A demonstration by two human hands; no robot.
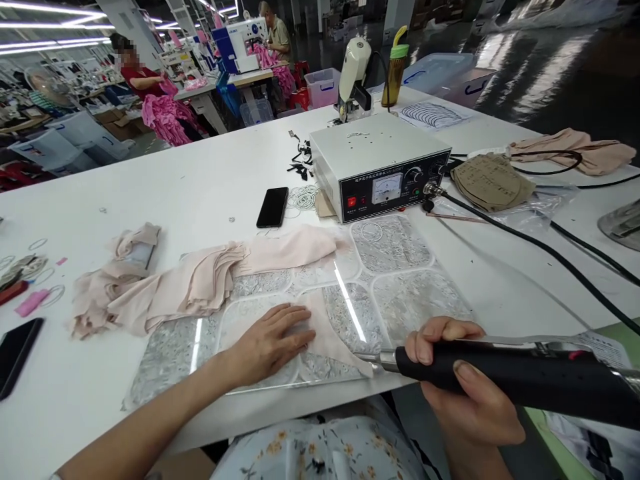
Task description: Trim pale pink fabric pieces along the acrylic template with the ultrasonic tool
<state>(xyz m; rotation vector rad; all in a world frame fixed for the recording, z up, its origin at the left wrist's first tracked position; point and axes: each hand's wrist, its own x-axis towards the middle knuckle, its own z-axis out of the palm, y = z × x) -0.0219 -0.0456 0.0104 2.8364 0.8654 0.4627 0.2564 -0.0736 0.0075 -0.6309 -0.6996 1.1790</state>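
My left hand (273,341) lies flat, fingers spread, on a pale pink fabric piece (330,333) that rests on a patterned glass plate (400,293). My right hand (457,380) is wrapped round the black handle of a hand-held cutting tool (505,375). Its metal tip touches the fabric's near right edge. A black cable (530,243) runs from the tool side to a white control box (383,167) behind the plate. A stack of the same pink fabric pieces (200,280) lies at the plate's far left.
A black phone (273,207) and white rings (303,197) lie beside the box. Another phone (17,353) sits at the left edge. Brown paper patterns (493,180), pink cloth (575,150) and a bottle (396,67) are at the right. Other people sew at machines behind.
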